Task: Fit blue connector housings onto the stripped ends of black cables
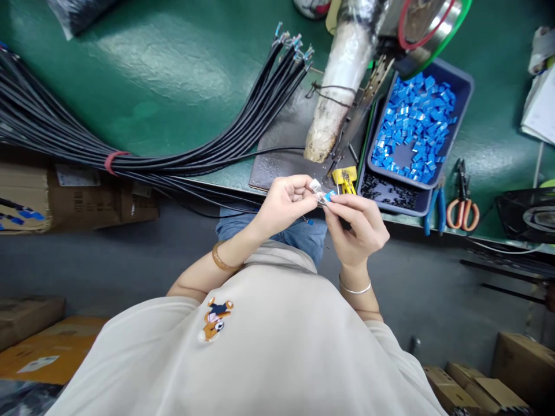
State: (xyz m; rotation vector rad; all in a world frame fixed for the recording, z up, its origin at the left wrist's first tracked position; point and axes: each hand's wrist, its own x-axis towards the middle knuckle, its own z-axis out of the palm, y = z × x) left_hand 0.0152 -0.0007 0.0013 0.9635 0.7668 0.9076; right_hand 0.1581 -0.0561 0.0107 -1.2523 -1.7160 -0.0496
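My left hand point(284, 203) pinches a small metal connector point(315, 186) at the end of a thin black cable. Touching it from the right, my right hand point(358, 222) holds a small blue plastic piece point(330, 196) between thumb and fingers, pressed against the connector. Both hands hover just off the front edge of the green bench point(165, 75). A bundle of black cables point(182, 156) tied with a red band point(113, 160) fans out across the bench, its connector ends point(291, 43) at the top middle.
A blue tray point(459, 86) full of blue plastic pieces sits right of a wrapped machine arm point(342, 75). A yellow fixture point(346, 178), small black parts point(388, 193), blue-handled pliers point(436, 203) and orange scissors point(463, 199) lie nearby. Cardboard boxes point(472, 387) stand on the floor.
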